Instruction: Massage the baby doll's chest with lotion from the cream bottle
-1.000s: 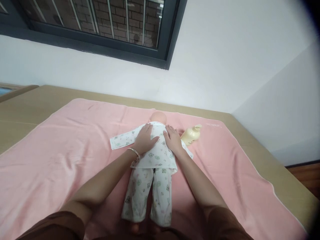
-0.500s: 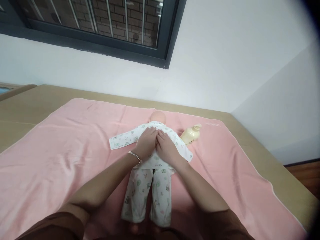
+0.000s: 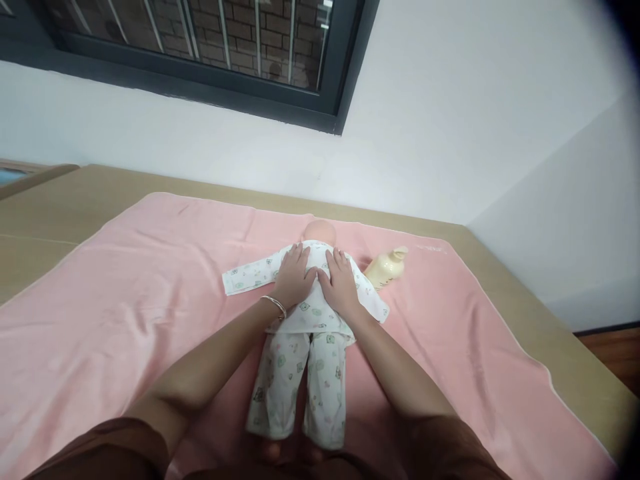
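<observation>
A baby doll [image 3: 300, 360] in white printed pyjamas lies on a pink towel [image 3: 125, 293], head [image 3: 319, 233] away from me, feet toward me. My left hand [image 3: 295, 277], with a thin bracelet at the wrist, rests flat on the doll's upper body, fingers spread. My right hand [image 3: 339, 281] lies flat beside it on the same part of the doll. The two hands sit close together with a narrow gap. Neither hand grips anything. One doll sleeve [image 3: 245, 276] stretches out to the left.
A cream pump bottle [image 3: 384, 268] lies on the towel just right of the doll. The towel covers a tan mattress [image 3: 545, 333] that meets a white wall. A dark-framed barred window [image 3: 200, 47] is above. Wooden floor shows at the far right.
My hands were apart on the doll's shoulders, came together at its middle, and now lie slightly apart again, a little higher on its body.
</observation>
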### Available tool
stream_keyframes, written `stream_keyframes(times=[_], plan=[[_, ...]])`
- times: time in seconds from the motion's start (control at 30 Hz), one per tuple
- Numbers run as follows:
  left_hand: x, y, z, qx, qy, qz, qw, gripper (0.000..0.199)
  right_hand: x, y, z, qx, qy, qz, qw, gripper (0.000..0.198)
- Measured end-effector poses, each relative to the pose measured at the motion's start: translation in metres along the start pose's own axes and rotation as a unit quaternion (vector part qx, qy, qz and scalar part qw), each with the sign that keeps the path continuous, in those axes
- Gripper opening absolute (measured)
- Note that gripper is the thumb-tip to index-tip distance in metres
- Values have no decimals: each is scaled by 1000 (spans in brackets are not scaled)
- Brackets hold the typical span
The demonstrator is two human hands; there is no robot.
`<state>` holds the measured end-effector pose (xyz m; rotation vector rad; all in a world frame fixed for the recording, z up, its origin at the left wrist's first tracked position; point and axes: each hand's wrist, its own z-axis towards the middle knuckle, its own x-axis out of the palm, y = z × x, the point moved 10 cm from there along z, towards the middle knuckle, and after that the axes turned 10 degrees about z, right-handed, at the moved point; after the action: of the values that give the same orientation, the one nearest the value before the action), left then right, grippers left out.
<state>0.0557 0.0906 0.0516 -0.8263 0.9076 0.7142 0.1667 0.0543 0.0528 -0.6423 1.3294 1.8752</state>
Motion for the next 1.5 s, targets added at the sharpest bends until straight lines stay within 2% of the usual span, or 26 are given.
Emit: stream_keyframes(times=[0.63, 0.83, 1.0, 1.17, 1.33, 1.43, 1.5], plan=[[-3, 0, -1, 13, -37, 8, 999, 52, -2, 3, 0, -7, 1, 1, 1000, 60], [-1, 0, 0, 13, -11, 31, 999, 54, -1, 1, 1, 1, 9, -3, 1000, 60], [-11, -13, -3, 27, -11, 94, 995, 51, -3, 4, 4, -16, 17, -22, 999, 57], [-26, -39, -15, 70, -35, 148, 986, 45, -10, 25, 0, -51, 11, -74, 996, 48], [-40, -67, -25, 147, -11, 129, 981, 32, -15, 51, -17, -77, 44, -77, 993, 45], [-42, -67, -20, 166, 5, 108, 980, 27, -22, 51, -18, -78, 34, -45, 995, 42], [-40, -59, -12, 166, -4, 84, 983, 28, -22, 39, -11, -73, 29, -16, 997, 42]])
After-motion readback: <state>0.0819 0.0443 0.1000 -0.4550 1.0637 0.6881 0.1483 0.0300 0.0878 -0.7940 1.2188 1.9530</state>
